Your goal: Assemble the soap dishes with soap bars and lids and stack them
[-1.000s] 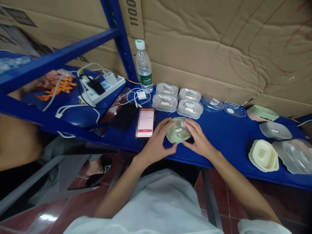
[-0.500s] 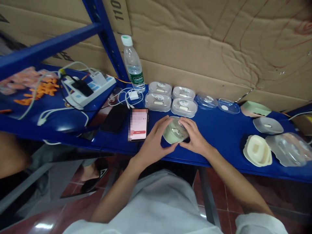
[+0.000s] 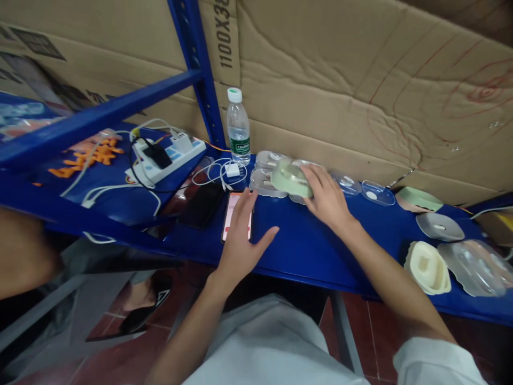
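My right hand grips a green soap box with a clear lid by its right end. The box is held over several grey lidded soap boxes at the back of the blue table and hides part of them. My left hand holds nothing; its fingers are apart, reaching over the lit phone. Whether its fingertips touch the screen I cannot tell.
A water bottle stands behind a white charger. Clear lids lie at the back right, near a green and pink tray. Cream dishes sit at the right. A power strip lies left, beyond a blue shelf post.
My right hand has lifted the green soap box away from the front, back and over the grey boxes. My left hand has let go of it and moved left over the phone.
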`<state>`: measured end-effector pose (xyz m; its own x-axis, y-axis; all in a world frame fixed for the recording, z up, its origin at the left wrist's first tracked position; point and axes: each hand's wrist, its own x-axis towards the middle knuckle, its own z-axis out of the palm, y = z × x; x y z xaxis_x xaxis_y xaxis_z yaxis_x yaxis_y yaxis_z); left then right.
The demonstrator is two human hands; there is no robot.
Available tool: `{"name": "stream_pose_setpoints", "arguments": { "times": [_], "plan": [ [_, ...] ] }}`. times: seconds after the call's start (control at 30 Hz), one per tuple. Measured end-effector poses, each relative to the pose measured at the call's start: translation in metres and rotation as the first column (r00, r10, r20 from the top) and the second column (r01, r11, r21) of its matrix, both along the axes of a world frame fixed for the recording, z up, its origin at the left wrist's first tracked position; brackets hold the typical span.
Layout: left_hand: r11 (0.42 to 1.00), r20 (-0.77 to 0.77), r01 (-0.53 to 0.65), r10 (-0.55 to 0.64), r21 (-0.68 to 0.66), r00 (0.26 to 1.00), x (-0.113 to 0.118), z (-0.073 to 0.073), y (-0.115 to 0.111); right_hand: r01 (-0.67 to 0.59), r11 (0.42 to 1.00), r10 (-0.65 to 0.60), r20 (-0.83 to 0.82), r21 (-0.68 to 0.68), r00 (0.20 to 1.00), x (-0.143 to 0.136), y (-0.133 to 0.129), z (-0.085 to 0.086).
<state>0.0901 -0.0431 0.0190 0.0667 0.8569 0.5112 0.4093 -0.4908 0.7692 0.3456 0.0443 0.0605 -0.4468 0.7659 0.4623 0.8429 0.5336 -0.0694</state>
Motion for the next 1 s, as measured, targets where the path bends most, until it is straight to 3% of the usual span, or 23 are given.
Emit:
{"name": "stream_pose_setpoints", "arguments": {
  "times": [0.1,0.23,0.33,0.47,0.6,0.73,0.77,0.8,0.87,0.9,0.93,0.97,1.0],
  "plan": [
    [0.999,0.0,-0.041,0.041,0.001,0.999,-0.011,0.002,-0.001,0.135,0.99,-0.132,0.069,-0.035,0.989,-0.026,0.064,0.023],
    [1.0,-0.043,-0.02,0.019,-0.019,0.999,-0.02,0.001,-0.007,0.163,0.982,-0.144,0.181,-0.097,0.973,-0.055,0.117,0.025],
    [1.0,-0.061,0.001,-0.003,-0.03,0.998,-0.023,-0.002,-0.008,0.129,0.978,-0.095,0.204,-0.161,0.974,-0.062,0.127,0.015],
    [1.0,-0.087,0.024,-0.024,-0.011,0.996,-0.024,-0.006,-0.004,0.111,0.983,-0.09,0.146,-0.148,0.985,-0.054,0.111,0.006],
    [0.999,-0.104,0.037,-0.036,0.008,0.994,-0.026,-0.009,-0.002,0.119,0.987,-0.112,0.069,-0.106,0.991,-0.01,0.062,0.007],
    [0.996,-0.128,0.083,-0.079,0.024,0.989,-0.024,-0.006,-0.006,0.385,0.918,-0.368,0.157,-0.092,0.916,0.087,-0.031,-0.001],
    [0.994,-0.143,0.107,-0.103,0.025,0.984,-0.022,-0.005,-0.008,0.506,0.86,-0.492,0.158,-0.065,0.856,0.114,-0.06,-0.007],
    [0.99,-0.162,0.135,-0.13,0.025,0.978,-0.019,-0.004,-0.01,0.642,0.766,-0.632,0.144,-0.032,0.762,0.139,-0.089,-0.016],
    [0.98,-0.208,0.198,-0.188,0.027,0.96,-0.01,-0.002,-0.015,0.874,0.484,-0.873,0.082,0.031,0.48,0.178,-0.144,-0.037],
    [0.973,-0.229,0.228,-0.215,0.029,0.949,-0.004,-0.001,-0.018,0.924,0.382,-0.923,0.063,0.023,0.38,0.19,-0.166,-0.048],
    [0.966,-0.252,0.258,-0.243,0.029,0.937,0.003,-0.001,-0.021,0.933,0.36,-0.93,0.077,-0.004,0.359,0.198,-0.185,-0.058],
    [0.956,-0.277,0.292,-0.274,0.025,0.921,0.01,-0.001,-0.023,0.919,0.393,-0.915,0.082,-0.03,0.394,0.2,-0.199,-0.066],
    [0.943,-0.308,0.331,-0.311,0.017,0.899,0.018,0.0,-0.025,0.874,0.481,-0.87,0.087,-0.072,0.486,0.198,-0.207,-0.072]
  ]
}}
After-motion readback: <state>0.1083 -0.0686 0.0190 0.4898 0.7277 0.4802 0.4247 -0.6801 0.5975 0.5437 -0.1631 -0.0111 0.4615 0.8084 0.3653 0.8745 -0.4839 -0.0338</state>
